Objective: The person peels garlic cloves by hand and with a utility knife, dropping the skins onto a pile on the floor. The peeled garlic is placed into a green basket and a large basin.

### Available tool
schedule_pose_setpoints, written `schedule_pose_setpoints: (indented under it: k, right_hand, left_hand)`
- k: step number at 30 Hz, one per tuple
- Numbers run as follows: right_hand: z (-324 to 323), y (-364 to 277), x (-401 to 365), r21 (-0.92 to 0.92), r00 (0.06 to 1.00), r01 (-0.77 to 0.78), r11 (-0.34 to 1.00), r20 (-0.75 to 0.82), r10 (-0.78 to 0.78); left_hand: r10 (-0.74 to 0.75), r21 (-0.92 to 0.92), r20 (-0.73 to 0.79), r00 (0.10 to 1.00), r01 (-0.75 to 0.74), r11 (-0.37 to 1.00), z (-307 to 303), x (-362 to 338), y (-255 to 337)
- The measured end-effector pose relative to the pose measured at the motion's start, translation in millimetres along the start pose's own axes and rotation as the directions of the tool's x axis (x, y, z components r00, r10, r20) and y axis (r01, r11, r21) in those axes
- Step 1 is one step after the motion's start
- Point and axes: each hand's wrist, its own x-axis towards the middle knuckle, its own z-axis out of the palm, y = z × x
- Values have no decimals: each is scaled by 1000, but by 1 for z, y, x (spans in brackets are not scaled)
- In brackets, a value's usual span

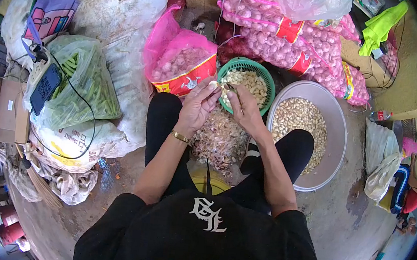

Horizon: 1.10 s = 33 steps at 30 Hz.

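My left hand [199, 102], with a gold band at the wrist, pinches a pale garlic clove [213, 84]. Close beside it, my right hand [244, 107] is closed around a small knife [230, 87], mostly hidden by the fingers. Both hands are just in front of a green plastic basket [272, 93] holding peeled cloves [256, 87]. Beneath them, a heap of papery garlic skins [217, 140] lies on the floor between my legs. To the left of the basket stands an open pink mesh bag [157, 48] of garlic bulbs [185, 62].
At my right knee is a large whitish tub [335, 153] of garlic cloves [298, 121]. Full pink mesh sacks [298, 45] are stacked behind. On the left, a clear bag of green vegetables [83, 84] and a phone [46, 88] rest on white sacks [123, 19]. Another person [414, 195] is far right.
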Motion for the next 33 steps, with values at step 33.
schedule_pose_setpoints:
  k: [33]
  right_hand:
    - [-1, -6, 4, 54, 994, -87, 995, 76, 83]
  left_hand:
    - [-83, 31, 29, 996, 82, 996, 1, -3, -3]
